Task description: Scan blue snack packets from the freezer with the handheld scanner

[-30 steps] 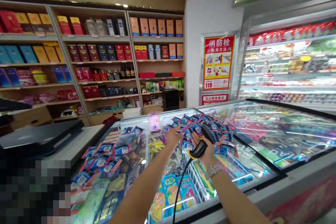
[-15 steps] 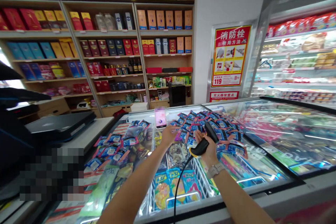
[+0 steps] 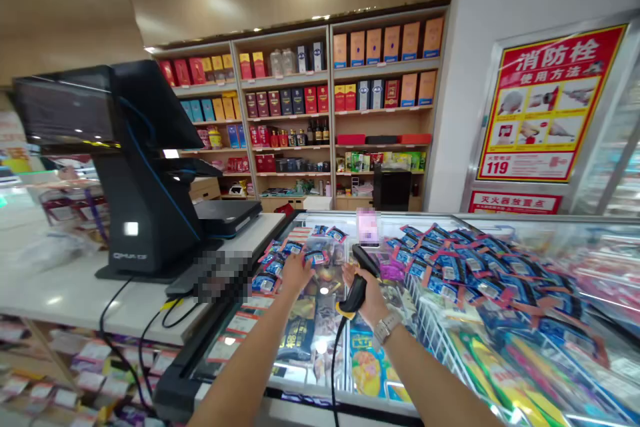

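My left hand (image 3: 299, 271) is over the smaller group of blue packets at the freezer's left side. Its thumb looks apart from the fingers, and the fingertips meet or overlap the packets; contact is hard to make out. Just right of it lies a blue-and-pink packet (image 3: 317, 257). My right hand (image 3: 371, 299), with a watch on the wrist, is wrapped round a black-and-yellow barcode scanner (image 3: 356, 292), whose cable hangs down toward me. A phone with a lit pink screen (image 3: 369, 228) stands behind the scanner.
The larger pile of blue packets (image 3: 470, 263) covers the freezer glass to the right. Under the glass are bagged goods and a white wire basket (image 3: 425, 320). On the left counter (image 3: 60, 290) stands a checkout terminal (image 3: 145, 180) with cables. Boxed goods fill the shelves (image 3: 287, 83) behind.
The view has swung left, bringing the checkout terminal into sight. My left hand has moved from beside the larger packet pile to the left group. My right hand keeps the barcode scanner.
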Action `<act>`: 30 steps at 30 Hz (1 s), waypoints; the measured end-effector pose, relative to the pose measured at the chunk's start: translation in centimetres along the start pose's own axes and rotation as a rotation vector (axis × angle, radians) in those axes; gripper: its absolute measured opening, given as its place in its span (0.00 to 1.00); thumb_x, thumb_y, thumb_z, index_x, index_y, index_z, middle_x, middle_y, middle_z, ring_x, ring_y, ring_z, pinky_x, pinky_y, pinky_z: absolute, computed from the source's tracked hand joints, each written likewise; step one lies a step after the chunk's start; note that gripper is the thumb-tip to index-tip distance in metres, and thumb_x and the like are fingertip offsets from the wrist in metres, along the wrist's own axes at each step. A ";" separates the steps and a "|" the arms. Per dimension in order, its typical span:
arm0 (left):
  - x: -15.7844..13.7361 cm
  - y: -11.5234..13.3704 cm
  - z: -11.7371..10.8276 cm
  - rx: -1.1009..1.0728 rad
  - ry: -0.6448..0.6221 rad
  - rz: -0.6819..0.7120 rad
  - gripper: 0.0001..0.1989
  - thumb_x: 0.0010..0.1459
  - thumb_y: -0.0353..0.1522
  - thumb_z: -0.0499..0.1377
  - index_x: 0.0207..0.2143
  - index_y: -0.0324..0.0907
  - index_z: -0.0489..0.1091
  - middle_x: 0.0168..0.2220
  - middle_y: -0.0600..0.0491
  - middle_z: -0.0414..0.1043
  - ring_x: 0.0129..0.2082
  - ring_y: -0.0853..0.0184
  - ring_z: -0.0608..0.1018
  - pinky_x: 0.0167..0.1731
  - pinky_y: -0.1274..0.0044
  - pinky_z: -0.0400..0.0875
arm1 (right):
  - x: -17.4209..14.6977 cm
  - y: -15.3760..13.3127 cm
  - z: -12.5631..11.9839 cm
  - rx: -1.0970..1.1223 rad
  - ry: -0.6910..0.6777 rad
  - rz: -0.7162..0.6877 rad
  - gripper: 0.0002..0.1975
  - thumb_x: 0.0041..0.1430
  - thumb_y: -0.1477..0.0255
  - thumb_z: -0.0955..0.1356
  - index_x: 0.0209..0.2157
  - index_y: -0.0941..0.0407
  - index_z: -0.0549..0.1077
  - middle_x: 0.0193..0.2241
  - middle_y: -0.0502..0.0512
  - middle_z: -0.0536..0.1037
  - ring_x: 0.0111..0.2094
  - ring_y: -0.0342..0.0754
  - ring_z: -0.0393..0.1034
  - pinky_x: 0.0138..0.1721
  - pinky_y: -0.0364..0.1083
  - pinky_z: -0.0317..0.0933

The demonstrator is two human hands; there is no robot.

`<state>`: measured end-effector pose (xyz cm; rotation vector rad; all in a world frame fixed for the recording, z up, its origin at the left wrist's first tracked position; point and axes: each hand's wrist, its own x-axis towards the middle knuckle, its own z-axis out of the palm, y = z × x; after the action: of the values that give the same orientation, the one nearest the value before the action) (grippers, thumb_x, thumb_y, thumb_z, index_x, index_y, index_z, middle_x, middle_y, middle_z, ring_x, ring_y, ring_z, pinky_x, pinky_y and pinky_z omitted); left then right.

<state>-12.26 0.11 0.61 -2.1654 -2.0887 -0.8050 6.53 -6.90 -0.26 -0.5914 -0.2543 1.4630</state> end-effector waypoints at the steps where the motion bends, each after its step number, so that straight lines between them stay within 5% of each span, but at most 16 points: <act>1: -0.1 -0.1 0.1 0.015 -0.002 -0.036 0.20 0.63 0.39 0.53 0.51 0.38 0.71 0.48 0.41 0.75 0.51 0.57 0.75 0.50 0.72 0.66 | 0.0 0.6 -0.1 0.002 -0.002 0.010 0.07 0.45 0.78 0.71 0.29 0.56 0.73 0.30 0.55 0.82 0.35 0.48 0.79 0.40 0.44 0.73; 5: 0.5 1.0 -0.4 0.076 -0.028 -0.166 0.24 0.60 0.45 0.55 0.48 0.35 0.72 0.47 0.35 0.75 0.50 0.51 0.76 0.45 0.69 0.67 | -0.1 1.0 -0.6 -0.007 -0.037 0.058 0.06 0.45 0.77 0.71 0.30 0.57 0.74 0.32 0.58 0.82 0.36 0.49 0.79 0.42 0.44 0.73; 9: 1.3 2.6 -1.0 -0.017 -0.086 -0.253 0.16 0.61 0.41 0.55 0.35 0.39 0.75 0.39 0.39 0.78 0.46 0.49 0.77 0.45 0.65 0.65 | -0.1 0.1 -0.9 -0.014 -0.029 0.088 0.07 0.45 0.76 0.71 0.30 0.57 0.75 0.32 0.57 0.82 0.39 0.50 0.79 0.42 0.45 0.73; 14: 0.2 5.2 1.1 -0.475 0.141 -0.114 0.13 0.60 0.36 0.55 0.25 0.41 0.71 0.29 0.49 0.76 0.36 0.60 0.78 0.41 0.70 0.67 | 0.1 -0.8 -0.7 -0.042 0.037 -0.008 0.11 0.41 0.76 0.72 0.32 0.55 0.76 0.34 0.52 0.82 0.37 0.47 0.77 0.38 0.42 0.72; 20: -2.8 8.2 4.8 -1.232 0.066 -0.230 0.15 0.49 0.44 0.63 0.24 0.41 0.70 0.24 0.53 0.74 0.27 0.64 0.78 0.31 0.72 0.74 | 0.1 -2.7 -1.5 -0.083 -0.001 -0.109 0.10 0.40 0.76 0.73 0.29 0.54 0.76 0.28 0.50 0.80 0.34 0.46 0.76 0.38 0.43 0.73; 24: -3.3 8.2 4.6 -1.369 -0.043 -0.267 0.18 0.38 0.44 0.71 0.25 0.39 0.73 0.23 0.54 0.75 0.28 0.64 0.80 0.32 0.74 0.75 | -0.1 -3.4 -1.8 -0.032 0.011 -0.063 0.07 0.42 0.75 0.72 0.28 0.54 0.76 0.23 0.50 0.77 0.32 0.48 0.76 0.39 0.46 0.75; 30: -3.3 7.8 3.8 -1.448 -0.127 -0.276 0.22 0.34 0.44 0.73 0.28 0.37 0.78 0.26 0.50 0.79 0.31 0.61 0.81 0.38 0.69 0.77 | -0.2 -3.5 -1.8 -0.041 -0.019 -0.031 0.07 0.41 0.74 0.73 0.27 0.55 0.75 0.32 0.52 0.81 0.37 0.46 0.77 0.44 0.43 0.72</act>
<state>-3.48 -2.38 -1.40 -2.2462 -2.0485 -2.9496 10.38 -7.54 0.08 -0.6043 -0.3075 1.4371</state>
